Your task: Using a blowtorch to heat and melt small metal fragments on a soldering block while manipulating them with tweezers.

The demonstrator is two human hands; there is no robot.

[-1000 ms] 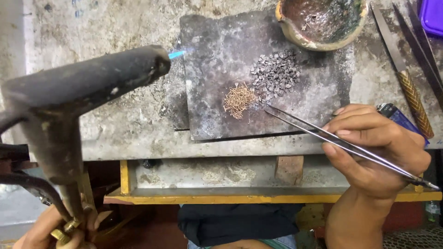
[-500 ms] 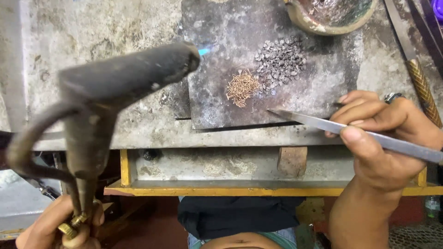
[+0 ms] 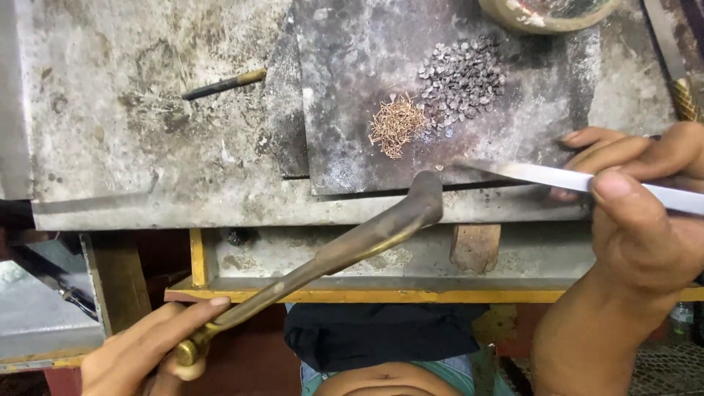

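Tweezers (image 3: 579,180) sit pinched between the thumb and fingers of my right hand (image 3: 645,220), their tip resting on the near edge of the dark slab (image 3: 352,88), just right of the torch's nozzle. My left hand (image 3: 147,348) has its grip closed around the brass base of the torch (image 3: 352,249), whose blackened head points up at that same edge. To work well here, I judge the tip should stay low and steady, and the nozzle angled away from my fingers. A small heap of coppery wire bits (image 3: 397,125) lies near the tip, with a pile of grey beads (image 3: 462,81) just beyond. A clay bowl (image 3: 546,15) stands at the slab's far side, a dark rod (image 3: 224,84) on the table (image 3: 110,132) to the left; nothing blocks the heaps.
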